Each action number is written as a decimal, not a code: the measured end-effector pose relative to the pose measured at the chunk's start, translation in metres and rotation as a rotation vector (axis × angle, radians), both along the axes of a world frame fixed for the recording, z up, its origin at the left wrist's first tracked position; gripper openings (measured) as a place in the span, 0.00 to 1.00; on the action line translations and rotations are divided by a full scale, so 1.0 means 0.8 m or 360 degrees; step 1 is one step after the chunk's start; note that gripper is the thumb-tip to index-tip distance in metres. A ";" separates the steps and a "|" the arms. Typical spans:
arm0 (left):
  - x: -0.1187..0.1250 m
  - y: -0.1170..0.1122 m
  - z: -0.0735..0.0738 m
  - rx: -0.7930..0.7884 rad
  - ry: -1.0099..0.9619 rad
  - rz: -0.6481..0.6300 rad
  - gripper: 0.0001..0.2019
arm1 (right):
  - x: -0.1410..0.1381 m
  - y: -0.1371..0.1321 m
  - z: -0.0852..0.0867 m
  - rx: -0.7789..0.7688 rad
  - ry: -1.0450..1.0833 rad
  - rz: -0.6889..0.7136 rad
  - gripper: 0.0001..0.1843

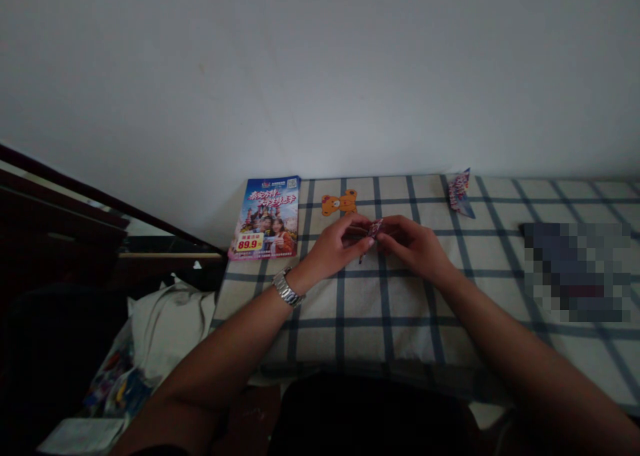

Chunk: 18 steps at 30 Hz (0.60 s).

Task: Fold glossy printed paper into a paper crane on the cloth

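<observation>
White wall [320, 76] behind a blue-checked bedsheet [400, 336]

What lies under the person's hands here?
The left hand and right hand hold a small folded purple-printed paper above a cream cloth with navy-blue checks. The cloth directly beneath the palms is hidden by the hands.

a bedroom: checked bedsheet [490, 289], pillow [167, 329]

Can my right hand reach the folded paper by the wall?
Probably yes: nothing shows between the right hand and the folded paper on the checked cloth. But its fingers now pinch a small paper with the left hand, so it would need to let go first.
</observation>
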<state>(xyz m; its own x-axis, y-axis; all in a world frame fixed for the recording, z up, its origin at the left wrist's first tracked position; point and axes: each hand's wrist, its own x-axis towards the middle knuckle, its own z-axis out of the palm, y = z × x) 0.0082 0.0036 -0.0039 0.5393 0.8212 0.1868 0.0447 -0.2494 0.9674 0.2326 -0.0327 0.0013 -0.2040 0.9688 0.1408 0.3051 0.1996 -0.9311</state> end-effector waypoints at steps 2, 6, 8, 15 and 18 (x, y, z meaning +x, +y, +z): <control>0.000 0.000 0.000 -0.0006 0.0002 0.0028 0.18 | -0.001 0.000 0.000 -0.0047 0.0063 -0.0010 0.19; 0.001 0.001 -0.001 -0.0011 -0.0016 0.0071 0.18 | -0.001 0.000 0.001 -0.0081 0.0126 -0.0020 0.18; 0.001 0.001 -0.001 -0.0011 -0.0017 0.0081 0.18 | -0.001 0.000 0.000 -0.0070 0.0048 0.0006 0.17; 0.002 0.001 -0.003 -0.0042 -0.0039 0.0112 0.18 | -0.005 -0.001 -0.003 -0.0051 0.0002 0.0051 0.21; 0.002 0.001 -0.003 -0.0021 -0.0042 0.0124 0.17 | -0.007 -0.001 -0.003 -0.0043 0.0025 0.0032 0.21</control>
<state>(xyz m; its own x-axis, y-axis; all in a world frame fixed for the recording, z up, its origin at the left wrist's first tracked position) 0.0102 0.0043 -0.0064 0.4688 0.8629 0.1888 0.0381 -0.2333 0.9716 0.2268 -0.0338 -0.0010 -0.2216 0.9680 0.1179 0.2864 0.1802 -0.9410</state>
